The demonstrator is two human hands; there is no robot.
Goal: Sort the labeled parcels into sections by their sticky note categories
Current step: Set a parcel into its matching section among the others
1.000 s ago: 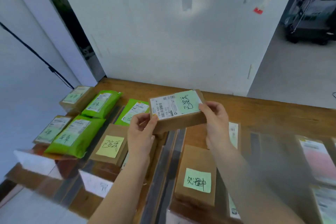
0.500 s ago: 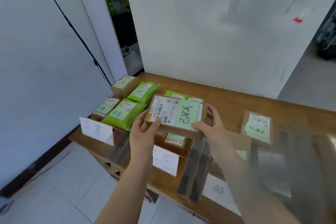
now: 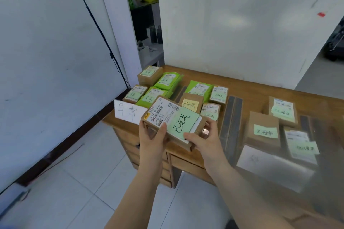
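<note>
Head view: brown parcel point(image 3: 174, 122), green sticky note point(image 3: 182, 123).

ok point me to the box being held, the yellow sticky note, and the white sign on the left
held box point(image 3: 163, 112): head view, on its white shipping label
yellow sticky note point(image 3: 189, 105): head view, middle of the note
white sign point(image 3: 128, 111): head view, on its handwritten face

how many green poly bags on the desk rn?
3. Two in the left section: one at the back, one nearer the front, partly behind the held box. One at the back of the middle section. More may be hidden.
</note>
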